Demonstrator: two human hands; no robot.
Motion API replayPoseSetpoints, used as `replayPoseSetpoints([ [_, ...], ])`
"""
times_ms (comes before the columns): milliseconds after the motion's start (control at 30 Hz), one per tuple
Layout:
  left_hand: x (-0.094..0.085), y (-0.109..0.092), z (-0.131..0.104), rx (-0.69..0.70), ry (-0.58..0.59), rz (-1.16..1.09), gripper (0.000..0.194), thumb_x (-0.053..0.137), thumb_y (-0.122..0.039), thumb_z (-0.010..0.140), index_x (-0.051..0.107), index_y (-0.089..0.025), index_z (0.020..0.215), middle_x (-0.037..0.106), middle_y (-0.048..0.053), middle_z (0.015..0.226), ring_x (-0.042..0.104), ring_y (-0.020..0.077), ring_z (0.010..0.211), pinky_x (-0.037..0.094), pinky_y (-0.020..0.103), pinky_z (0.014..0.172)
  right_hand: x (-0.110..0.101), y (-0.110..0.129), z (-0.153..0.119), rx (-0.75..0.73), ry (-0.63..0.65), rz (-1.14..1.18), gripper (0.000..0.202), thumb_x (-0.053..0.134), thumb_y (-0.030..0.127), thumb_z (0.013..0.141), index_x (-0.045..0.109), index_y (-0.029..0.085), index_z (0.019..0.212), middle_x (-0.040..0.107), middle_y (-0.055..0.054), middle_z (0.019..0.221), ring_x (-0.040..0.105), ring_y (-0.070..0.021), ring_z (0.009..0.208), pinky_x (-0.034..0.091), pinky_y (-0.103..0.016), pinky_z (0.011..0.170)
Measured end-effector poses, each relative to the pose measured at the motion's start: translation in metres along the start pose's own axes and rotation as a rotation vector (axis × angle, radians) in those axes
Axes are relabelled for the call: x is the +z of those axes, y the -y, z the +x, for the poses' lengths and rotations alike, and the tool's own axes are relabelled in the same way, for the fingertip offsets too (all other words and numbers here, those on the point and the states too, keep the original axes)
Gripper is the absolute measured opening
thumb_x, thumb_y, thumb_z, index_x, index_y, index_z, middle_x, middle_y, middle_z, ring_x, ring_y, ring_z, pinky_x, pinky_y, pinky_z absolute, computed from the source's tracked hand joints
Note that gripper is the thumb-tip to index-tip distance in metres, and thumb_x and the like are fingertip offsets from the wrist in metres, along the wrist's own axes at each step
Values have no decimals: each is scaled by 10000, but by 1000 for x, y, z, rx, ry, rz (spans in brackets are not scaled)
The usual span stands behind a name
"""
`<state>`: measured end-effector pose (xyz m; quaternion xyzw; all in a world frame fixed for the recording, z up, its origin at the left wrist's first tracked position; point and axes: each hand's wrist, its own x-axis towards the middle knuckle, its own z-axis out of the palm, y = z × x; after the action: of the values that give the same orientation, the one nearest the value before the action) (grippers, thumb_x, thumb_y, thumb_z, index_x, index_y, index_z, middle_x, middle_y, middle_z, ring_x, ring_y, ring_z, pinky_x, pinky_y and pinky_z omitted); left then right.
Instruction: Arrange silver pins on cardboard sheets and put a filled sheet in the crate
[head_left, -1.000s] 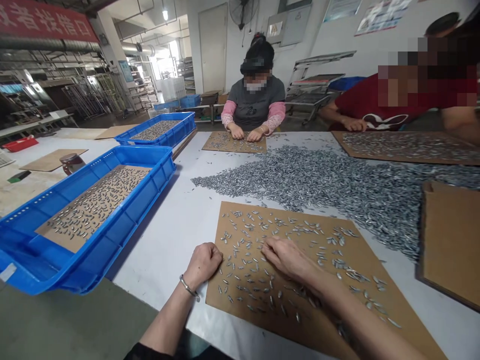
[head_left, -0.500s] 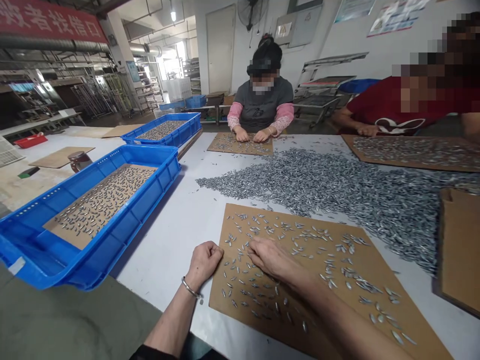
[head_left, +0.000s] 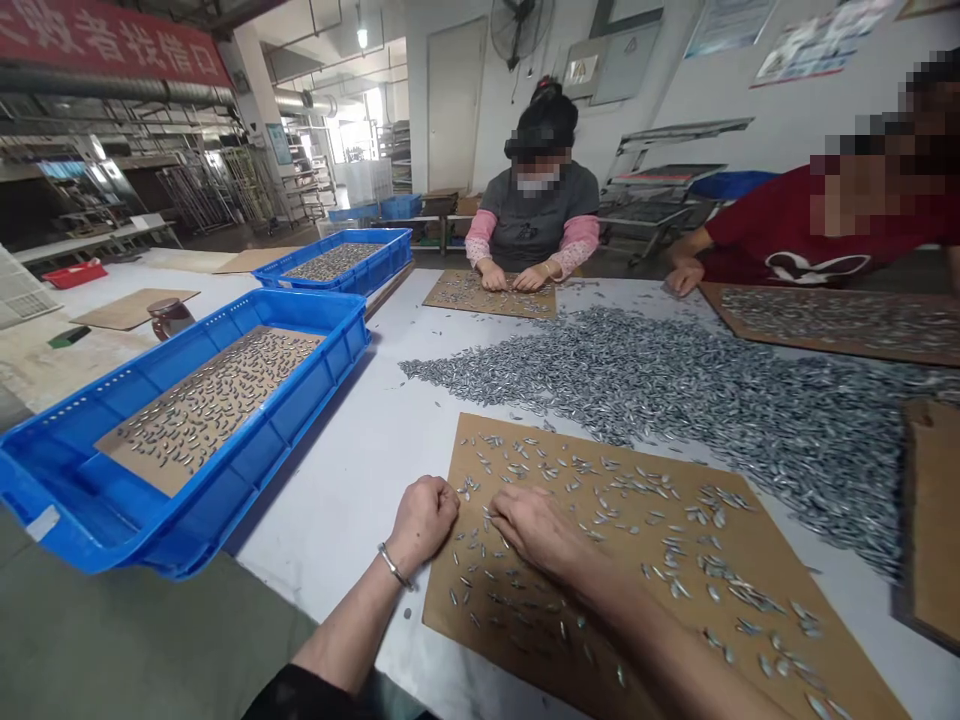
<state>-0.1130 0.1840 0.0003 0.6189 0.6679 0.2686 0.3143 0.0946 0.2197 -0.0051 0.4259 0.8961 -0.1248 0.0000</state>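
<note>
A brown cardboard sheet (head_left: 630, 580) lies before me, scattered with small silvery, spindle-shaped metal pieces (head_left: 675, 545). At its left edge my left hand (head_left: 426, 515) is curled closed, wearing a bracelet (head_left: 395, 566); whatever its fingers may hold is hidden. My right hand (head_left: 534, 525) reaches across the sheet from the right. Its fingers are bent together and point down among the pieces near the left side, and the fingertips are too covered to show what they pinch. Beyond the sheet spreads a large heap of the same pieces (head_left: 675, 390).
On the left, a blue tray (head_left: 289, 440) holds a cardboard sheet with spaced pieces; another blue tray (head_left: 390, 262) stands behind it. Two co-workers sit opposite at cardboard sheets, one in a grey shirt (head_left: 536, 215), one in red (head_left: 810, 240). A cardboard box (head_left: 930, 520) stands right.
The view has swung slightly left. My left hand stays closed at the sheet's edge, and my right hand has come a little closer to it. The red-shirted co-worker's hand has moved off their sheet.
</note>
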Motion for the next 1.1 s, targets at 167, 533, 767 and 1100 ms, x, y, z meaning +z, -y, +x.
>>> replayPoseSetpoints([
  [167,10,6,15,10,-22,-56,140,559,-198,833,635,-194,716,664,18,756,581,182,746,418,304,732,5,7,5,37,-4,-44,262,450,176,1020,696,180,930,723,-100,983,648,-217,887,351,-322,793],
  [533,9,22,15,-36,-11,-243,198,587,-337,843,675,-170,781,581,-28,667,495,126,631,388,244,617,-15,8,-8,0,121,160,314,432,213,1001,604,196,739,662,-49,819,539,-150,712,282,-297,649],
  [767,12,25,13,-11,-30,-202,167,574,-285,852,684,-176,789,595,-24,682,515,131,647,405,245,639,-5,14,-1,49,172,135,221,494,145,921,620,195,747,670,-42,798,532,-148,698,237,-305,622],
  [1100,12,17,21,35,-21,-9,170,565,-121,834,712,-202,862,696,26,877,638,180,856,478,284,829,-8,-6,5,179,46,224,161,546,207,950,656,210,832,709,-49,886,604,-171,801,313,-275,672],
])
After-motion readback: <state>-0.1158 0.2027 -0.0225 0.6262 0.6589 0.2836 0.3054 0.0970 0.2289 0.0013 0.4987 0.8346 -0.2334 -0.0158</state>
